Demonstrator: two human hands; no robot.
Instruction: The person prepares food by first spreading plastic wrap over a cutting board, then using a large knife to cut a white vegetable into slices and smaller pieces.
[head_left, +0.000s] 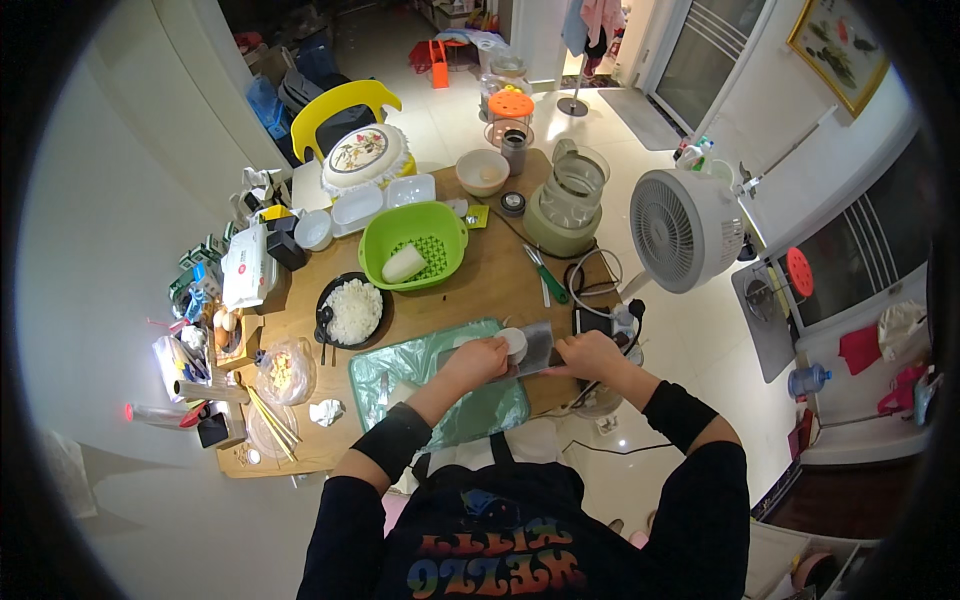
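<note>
My left hand (480, 358) grips a round white slice (515, 343), apparently white radish, against the flat of a broad cleaver blade (538, 346). At the blade's right end, my right hand (589, 355) is closed on the cleaver; its fingers hide the handle. Both hands are over the right part of a board wrapped in green plastic film (465, 337). Behind my left forearm, another pale piece (401, 393) lies on the film, partly hidden. Beyond the board, a green plastic basket (371, 244) holds a thick peeled white radish piece (404, 264).
Left of the board stands a black bowl (384, 315) of white rice-like food (354, 310) with a spoon. A green-handled peeler (553, 285) lies beyond my right hand, near cables and a power strip (592, 321). An electric kettle (574, 195) and a fan (679, 229) stand farther right.
</note>
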